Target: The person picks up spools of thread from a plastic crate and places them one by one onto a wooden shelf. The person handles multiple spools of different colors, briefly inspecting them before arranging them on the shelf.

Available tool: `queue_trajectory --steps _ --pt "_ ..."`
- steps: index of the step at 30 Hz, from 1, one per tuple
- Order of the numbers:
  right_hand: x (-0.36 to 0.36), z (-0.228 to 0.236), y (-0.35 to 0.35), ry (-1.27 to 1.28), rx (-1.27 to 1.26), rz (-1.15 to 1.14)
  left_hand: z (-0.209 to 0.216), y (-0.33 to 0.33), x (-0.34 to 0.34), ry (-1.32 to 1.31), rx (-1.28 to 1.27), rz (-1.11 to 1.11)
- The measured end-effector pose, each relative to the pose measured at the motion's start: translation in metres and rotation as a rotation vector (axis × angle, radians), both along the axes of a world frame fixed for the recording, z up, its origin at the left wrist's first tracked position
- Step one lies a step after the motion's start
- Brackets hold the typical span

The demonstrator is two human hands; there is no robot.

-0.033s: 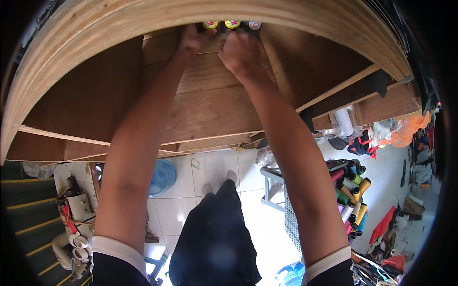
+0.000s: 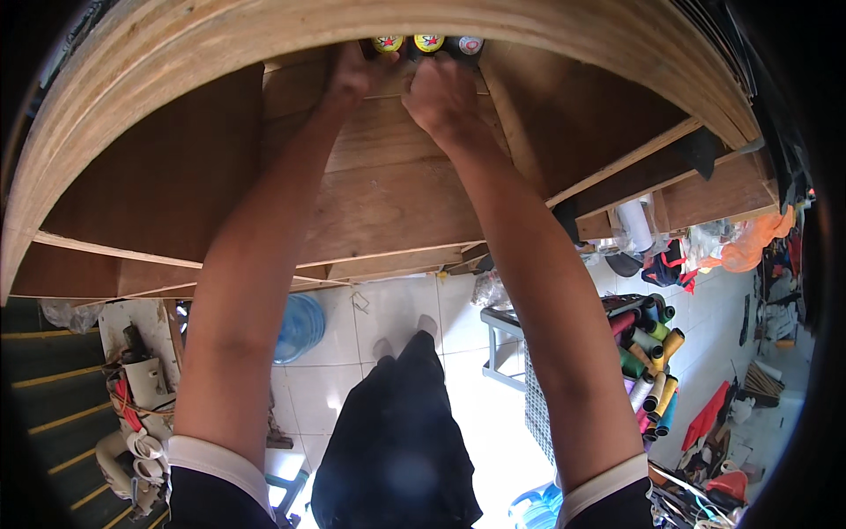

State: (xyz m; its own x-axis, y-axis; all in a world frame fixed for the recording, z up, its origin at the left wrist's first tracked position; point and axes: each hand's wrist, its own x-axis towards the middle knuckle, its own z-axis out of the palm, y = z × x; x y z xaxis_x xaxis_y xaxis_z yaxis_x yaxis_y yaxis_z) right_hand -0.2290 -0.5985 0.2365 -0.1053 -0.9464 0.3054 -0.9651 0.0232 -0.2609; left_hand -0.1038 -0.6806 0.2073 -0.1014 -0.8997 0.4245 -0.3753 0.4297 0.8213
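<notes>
Two bare arms reach up across a wooden bench.
Left hand [image 2: 351, 78] and right hand [image 2: 441, 97] curl loosely beside small round tins [image 2: 428, 42]; whether they pinch anything is hidden.

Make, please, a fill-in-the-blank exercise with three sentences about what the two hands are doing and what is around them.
1. Both hands, the left hand and the right hand, reach up to a shelf made of ____.
2. Just beyond the fingers stands a row of ____ round lids.
3. Down at the person's right, a wire basket holds coloured ____ of thread.

Missing words: wood; three; cones
</notes>
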Motion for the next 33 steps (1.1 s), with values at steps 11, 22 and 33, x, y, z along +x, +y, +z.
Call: queue_trajectory --steps 11,22,33 --pt "-0.003 0.002 -0.004 -0.007 -0.089 0.017 0.009 0.003 0.0 -0.075 0.005 0.087" --pt "-0.027 -0.004 -0.01 -0.154 -0.009 -0.177 0.006 0.008 -0.008 -0.036 0.066 0.104" --pt "-0.027 -0.013 -0.019 -0.135 -0.124 -0.119 0.005 0.006 -0.002 -0.126 0.039 0.152"
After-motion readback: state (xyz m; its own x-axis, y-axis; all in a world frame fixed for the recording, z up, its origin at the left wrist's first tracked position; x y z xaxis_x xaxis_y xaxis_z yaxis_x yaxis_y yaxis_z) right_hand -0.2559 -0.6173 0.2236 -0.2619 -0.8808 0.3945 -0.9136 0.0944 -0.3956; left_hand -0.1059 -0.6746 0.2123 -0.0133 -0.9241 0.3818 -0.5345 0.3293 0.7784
